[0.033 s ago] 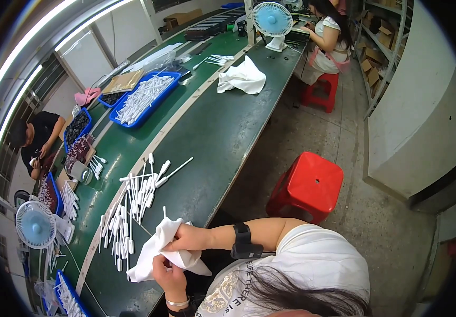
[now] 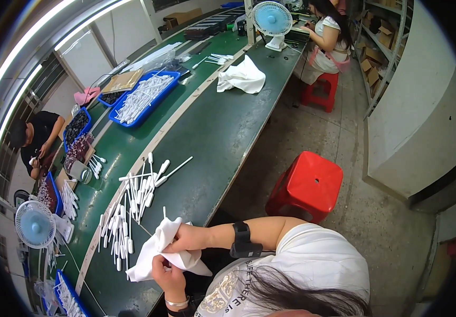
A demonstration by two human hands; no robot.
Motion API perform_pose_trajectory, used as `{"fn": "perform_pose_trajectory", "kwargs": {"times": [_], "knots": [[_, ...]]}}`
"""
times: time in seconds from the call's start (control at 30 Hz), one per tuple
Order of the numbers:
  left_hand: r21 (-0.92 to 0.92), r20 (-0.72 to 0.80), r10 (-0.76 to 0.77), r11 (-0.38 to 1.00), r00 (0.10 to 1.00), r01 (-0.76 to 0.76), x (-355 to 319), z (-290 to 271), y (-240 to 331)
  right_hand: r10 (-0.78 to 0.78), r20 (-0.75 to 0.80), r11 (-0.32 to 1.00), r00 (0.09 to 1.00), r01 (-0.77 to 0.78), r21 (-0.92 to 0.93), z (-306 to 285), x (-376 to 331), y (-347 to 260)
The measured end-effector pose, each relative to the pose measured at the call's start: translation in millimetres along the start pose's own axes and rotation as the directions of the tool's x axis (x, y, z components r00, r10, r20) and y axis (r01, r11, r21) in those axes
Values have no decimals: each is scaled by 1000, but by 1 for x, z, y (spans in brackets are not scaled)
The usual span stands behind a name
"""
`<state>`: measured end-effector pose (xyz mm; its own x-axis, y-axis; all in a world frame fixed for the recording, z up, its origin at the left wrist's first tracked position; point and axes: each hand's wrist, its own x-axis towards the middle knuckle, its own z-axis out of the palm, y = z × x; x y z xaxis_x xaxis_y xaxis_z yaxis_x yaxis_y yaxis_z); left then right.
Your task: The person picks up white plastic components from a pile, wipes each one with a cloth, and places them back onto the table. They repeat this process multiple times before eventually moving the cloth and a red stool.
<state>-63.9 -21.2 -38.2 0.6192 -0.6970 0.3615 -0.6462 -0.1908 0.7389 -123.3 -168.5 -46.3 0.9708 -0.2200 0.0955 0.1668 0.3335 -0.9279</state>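
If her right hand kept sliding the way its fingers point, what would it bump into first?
The right hand already pinches the white cloth and points left across the green bench. Beyond the cloth, the first thing is probably the cluster of white plastic droppers, though depth is uncertain.

No change was recorded between the earlier picture and the present one. At the lower centre of the frame, the left hand [image 2: 167,273] and the right hand [image 2: 186,239] occupied identical positions. Their fingers [image 2: 157,260] were closed on the white cloth [image 2: 151,248] in the same grip, and the cloth showed the same folds and outline. The white droppers [image 2: 133,201] on the green surface [image 2: 222,132], left of centre, showed no displacement.
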Motion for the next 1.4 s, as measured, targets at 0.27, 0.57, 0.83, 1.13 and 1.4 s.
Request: {"fn": "perform_pose_trajectory", "kwargs": {"times": [0.27, 0.57, 0.83, 1.13, 1.4], "knots": [[-370, 61, -122, 919, 991, 136, 4, -1, 1, 2, -70, 998, 998, 2, 62, 2, 0, -8], [-484, 263, -324, 770, 909, 415, -5, -35, -1, -23, -242, 938, 970, 105, 329, -16, 13, -6], [-347, 269, -348, 835, 898, 427, -16, -62, 0, -57, -82, 981, 995, 41, -188, -21, 2, -8], [-773, 320, -340, 447, 884, 451, -14, -53, -3, -55, 63, 994, 996, 49, 101, -21, 4, -8], [-729, 228, -505, 478, 833, 489, 23, -1, 6, -205, -130, 978, 970, 207, 4, 29, 12, 15]]}}
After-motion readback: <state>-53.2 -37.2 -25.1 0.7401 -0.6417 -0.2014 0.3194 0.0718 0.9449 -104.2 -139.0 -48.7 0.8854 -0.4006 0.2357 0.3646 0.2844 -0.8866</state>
